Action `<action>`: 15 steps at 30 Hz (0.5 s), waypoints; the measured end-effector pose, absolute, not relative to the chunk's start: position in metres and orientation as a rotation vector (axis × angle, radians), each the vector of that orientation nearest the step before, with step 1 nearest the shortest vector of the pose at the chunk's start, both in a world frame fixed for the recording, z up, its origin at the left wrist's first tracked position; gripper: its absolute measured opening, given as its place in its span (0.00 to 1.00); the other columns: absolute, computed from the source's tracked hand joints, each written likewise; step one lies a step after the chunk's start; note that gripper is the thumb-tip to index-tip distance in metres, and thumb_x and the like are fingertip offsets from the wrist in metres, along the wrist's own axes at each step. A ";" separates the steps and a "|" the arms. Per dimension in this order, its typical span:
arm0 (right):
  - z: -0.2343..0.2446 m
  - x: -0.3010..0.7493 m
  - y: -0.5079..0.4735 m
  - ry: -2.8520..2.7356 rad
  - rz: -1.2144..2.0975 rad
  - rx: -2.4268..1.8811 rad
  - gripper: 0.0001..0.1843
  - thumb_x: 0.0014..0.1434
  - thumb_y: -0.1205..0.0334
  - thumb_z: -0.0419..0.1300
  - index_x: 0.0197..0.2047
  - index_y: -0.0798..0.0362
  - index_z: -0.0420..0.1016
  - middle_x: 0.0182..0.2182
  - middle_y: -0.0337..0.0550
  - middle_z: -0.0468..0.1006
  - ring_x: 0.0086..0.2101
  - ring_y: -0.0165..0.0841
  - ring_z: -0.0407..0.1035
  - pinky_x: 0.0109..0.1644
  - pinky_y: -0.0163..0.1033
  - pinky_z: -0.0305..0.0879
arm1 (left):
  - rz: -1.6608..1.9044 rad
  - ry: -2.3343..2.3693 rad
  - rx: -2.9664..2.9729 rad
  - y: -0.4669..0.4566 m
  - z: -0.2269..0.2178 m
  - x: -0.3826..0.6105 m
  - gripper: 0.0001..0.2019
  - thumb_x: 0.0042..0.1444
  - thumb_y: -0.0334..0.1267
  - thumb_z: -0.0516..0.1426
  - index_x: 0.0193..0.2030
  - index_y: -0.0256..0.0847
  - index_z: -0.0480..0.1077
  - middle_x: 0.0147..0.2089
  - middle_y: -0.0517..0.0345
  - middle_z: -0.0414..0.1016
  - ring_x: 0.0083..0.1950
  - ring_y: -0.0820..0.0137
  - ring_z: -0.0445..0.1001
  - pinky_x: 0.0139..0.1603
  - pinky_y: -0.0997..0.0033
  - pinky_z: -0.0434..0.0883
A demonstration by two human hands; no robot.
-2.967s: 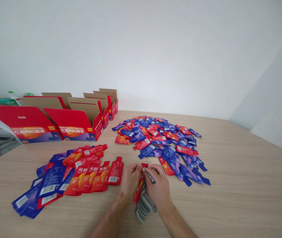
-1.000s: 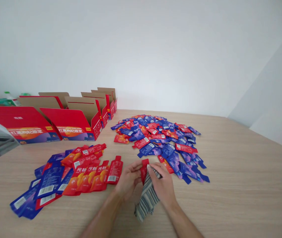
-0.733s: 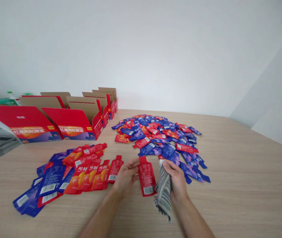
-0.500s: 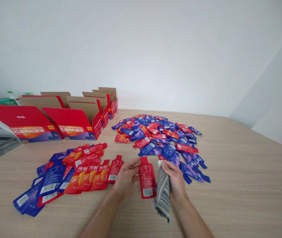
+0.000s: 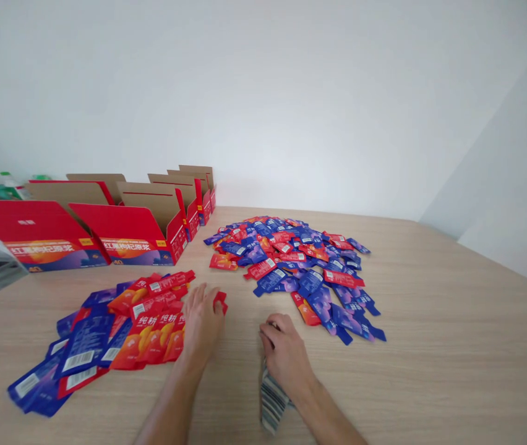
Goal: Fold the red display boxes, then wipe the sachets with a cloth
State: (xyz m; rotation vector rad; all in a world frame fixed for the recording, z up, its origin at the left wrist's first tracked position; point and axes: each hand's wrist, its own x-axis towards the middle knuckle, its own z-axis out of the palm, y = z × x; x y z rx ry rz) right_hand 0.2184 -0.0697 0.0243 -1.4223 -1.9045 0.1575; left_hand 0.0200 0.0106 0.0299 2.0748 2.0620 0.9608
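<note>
Red pouch [image 5: 221,300] partly under left hand [image 5: 202,322], grip unclear; striped cloth [image 5: 273,400] in closed right hand [image 5: 286,353]

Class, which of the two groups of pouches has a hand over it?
The near-left group, in front of the red boxes: the left hand overlaps its right edge; no hand covers the farther pile.

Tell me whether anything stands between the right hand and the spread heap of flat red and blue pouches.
Nothing visible does: only bare pale wood-grain tabletop separates the right hand from the red-orange pouch at the near edge of the heap. The striped grey cloth in that hand extends away from the heap.
</note>
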 end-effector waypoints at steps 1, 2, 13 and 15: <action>0.025 0.219 -0.070 -1.914 0.155 -1.442 0.13 0.61 0.73 0.55 0.38 0.47 0.79 0.37 0.45 0.74 0.41 0.38 0.68 0.45 0.42 0.69 | 0.882 2.040 2.158 0.008 0.029 0.024 0.21 0.57 0.32 0.50 0.56 0.41 0.73 0.66 0.49 0.65 0.68 0.56 0.57 0.67 0.56 0.55; 0.025 0.221 -0.069 -1.915 0.156 -1.462 0.13 0.61 0.73 0.55 0.38 0.48 0.79 0.37 0.45 0.74 0.41 0.38 0.68 0.45 0.43 0.69 | 0.790 1.978 2.239 0.005 0.027 0.028 0.22 0.55 0.32 0.51 0.56 0.43 0.73 0.66 0.50 0.65 0.69 0.56 0.55 0.68 0.55 0.54; 0.018 0.235 -0.067 -1.873 0.207 -1.531 0.12 0.58 0.74 0.57 0.35 0.49 0.79 0.37 0.46 0.75 0.41 0.40 0.69 0.46 0.43 0.69 | 0.265 2.007 2.373 0.002 0.008 0.016 0.21 0.50 0.26 0.49 0.49 0.34 0.75 0.60 0.40 0.72 0.68 0.46 0.56 0.64 0.37 0.46; 0.019 0.235 -0.067 -1.864 0.209 -1.541 0.12 0.58 0.74 0.57 0.35 0.49 0.79 0.37 0.46 0.75 0.41 0.39 0.69 0.46 0.42 0.68 | 0.319 2.063 2.367 0.003 0.009 0.022 0.17 0.51 0.27 0.50 0.44 0.33 0.76 0.55 0.38 0.74 0.68 0.44 0.55 0.64 0.36 0.45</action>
